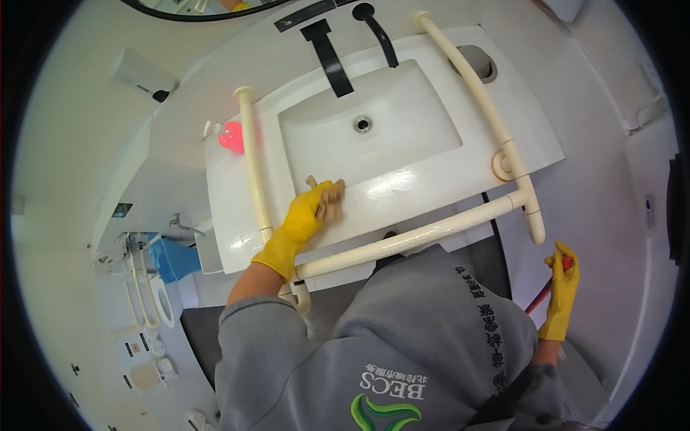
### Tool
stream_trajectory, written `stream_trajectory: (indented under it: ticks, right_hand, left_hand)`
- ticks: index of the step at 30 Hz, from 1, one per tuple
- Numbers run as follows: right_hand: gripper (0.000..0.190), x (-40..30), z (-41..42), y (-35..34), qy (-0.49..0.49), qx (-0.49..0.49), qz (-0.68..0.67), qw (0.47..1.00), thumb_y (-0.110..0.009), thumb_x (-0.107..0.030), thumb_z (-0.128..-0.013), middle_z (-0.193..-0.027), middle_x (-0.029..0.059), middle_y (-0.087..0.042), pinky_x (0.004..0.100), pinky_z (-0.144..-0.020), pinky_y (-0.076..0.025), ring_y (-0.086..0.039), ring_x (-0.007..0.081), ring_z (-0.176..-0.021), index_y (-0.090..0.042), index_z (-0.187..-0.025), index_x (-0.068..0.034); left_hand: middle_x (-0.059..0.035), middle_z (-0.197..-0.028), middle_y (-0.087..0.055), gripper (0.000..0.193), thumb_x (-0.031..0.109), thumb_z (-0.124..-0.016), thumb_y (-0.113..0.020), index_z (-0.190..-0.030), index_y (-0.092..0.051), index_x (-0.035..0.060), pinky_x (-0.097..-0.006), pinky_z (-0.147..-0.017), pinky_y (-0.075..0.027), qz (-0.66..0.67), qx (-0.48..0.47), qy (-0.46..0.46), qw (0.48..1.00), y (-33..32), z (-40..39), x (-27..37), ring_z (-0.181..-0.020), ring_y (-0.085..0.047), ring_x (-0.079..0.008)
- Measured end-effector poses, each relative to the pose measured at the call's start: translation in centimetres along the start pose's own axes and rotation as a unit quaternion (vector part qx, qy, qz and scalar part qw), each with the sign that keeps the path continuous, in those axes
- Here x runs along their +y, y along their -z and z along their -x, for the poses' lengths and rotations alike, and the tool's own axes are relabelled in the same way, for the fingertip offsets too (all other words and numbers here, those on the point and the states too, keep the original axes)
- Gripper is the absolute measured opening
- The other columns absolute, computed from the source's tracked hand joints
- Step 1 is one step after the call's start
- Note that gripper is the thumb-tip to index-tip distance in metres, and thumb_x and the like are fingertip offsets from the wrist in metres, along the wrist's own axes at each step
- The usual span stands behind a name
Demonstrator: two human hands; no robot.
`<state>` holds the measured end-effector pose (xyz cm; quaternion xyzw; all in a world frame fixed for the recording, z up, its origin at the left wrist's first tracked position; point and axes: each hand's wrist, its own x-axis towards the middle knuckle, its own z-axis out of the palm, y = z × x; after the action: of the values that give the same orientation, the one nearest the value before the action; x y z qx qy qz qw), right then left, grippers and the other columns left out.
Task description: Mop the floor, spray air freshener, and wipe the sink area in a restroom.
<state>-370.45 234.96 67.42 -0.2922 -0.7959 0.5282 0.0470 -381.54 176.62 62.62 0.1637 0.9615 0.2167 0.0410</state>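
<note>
My left hand, in a yellow rubber glove, is closed on a crumpled tan cloth. The cloth rests at the front-left edge of a white washbasin. At the right, my right hand, gloved in yellow too, grips the upper end of a red pole; its lower end is hidden behind my body. Wet, shiny patches show on the white counter. A black faucet and a black curved spout reach over the basin, which has a round metal drain.
Cream grab bars run along the counter's front and both sides. A pink soap bottle stands beside the left bar. A grey bin opening is at the right rear. Farther left are a blue container and a toilet.
</note>
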Motion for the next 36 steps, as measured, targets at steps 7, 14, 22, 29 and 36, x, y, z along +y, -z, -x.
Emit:
stream_trajectory:
  ticks: [7, 14, 22, 29, 36]
  right_hand:
    - [0.026, 0.1, -1.1, -0.7, 0.013, -0.020, 0.016, 1.000, -0.062, -0.018, -0.104, -0.092, 0.0033, -0.065, 0.0296, -0.091, -0.048, -0.061, 0.0117, -0.088, -0.068, -0.126, -0.005]
    - [0.026, 0.0, -1.4, -0.6, 0.006, -0.033, 0.026, 0.999, -0.062, -0.018, -0.104, -0.093, 0.0039, -0.065, 0.0295, -0.089, -0.047, -0.061, 0.0121, -0.087, -0.068, -0.126, -0.005]
    - [0.026, -0.2, -1.5, -1.4, 0.029, -0.044, 0.030, 0.998, -0.062, -0.018, -0.104, -0.094, 0.0041, -0.066, 0.0295, -0.088, -0.047, -0.060, 0.0115, -0.087, -0.067, -0.126, -0.005]
    - [0.027, 0.2, -1.4, -1.1, 0.013, -0.041, 0.009, 0.999, -0.062, -0.018, -0.104, -0.095, 0.0036, -0.066, 0.0293, -0.088, -0.048, -0.061, 0.0111, -0.087, -0.067, -0.127, -0.005]
    - [0.026, 0.4, -1.7, -1.5, 0.017, -0.041, 0.005, 0.999, -0.062, -0.016, -0.103, -0.095, 0.0037, -0.067, 0.0286, -0.086, -0.048, -0.061, 0.0114, -0.087, -0.068, -0.125, -0.004]
  left_hand:
    - [-0.0097, -0.098, -0.069, 0.024, 0.022, -0.107, -0.055, -0.126, -0.059, 0.0074, -0.0260, -0.057, -0.055, 0.635, 0.266, 0.278, 0.670, 4.1, -0.6, -0.4, -0.074, -0.067, -0.0158]
    - [-0.0191, -0.131, -0.060, 0.060, 0.026, -0.089, -0.072, -0.140, -0.054, 0.0018, -0.0513, -0.101, -0.044, -0.224, 0.130, 0.073, 0.963, -2.2, 5.9, -3.5, -0.118, -0.057, -0.0401]
    - [-0.0225, -0.144, -0.052, 0.080, 0.027, -0.082, -0.081, -0.152, -0.046, 0.0101, -0.0503, -0.112, -0.039, -0.033, 0.108, 0.157, 0.981, 0.1, 4.8, -1.0, -0.133, -0.049, -0.0428]
    - [-0.0132, -0.126, -0.065, 0.082, 0.018, -0.084, -0.083, -0.156, -0.043, 0.0108, -0.0379, -0.106, -0.046, 0.180, -0.051, 0.206, 0.961, 8.9, 6.5, 2.0, -0.118, -0.060, -0.0264]
    - [-0.0095, -0.104, -0.072, 0.051, 0.027, -0.091, -0.075, -0.138, -0.063, 0.0112, -0.0324, -0.083, -0.055, 0.243, 0.109, 0.339, 0.902, 11.0, 7.4, 4.3, -0.094, -0.069, -0.0207]
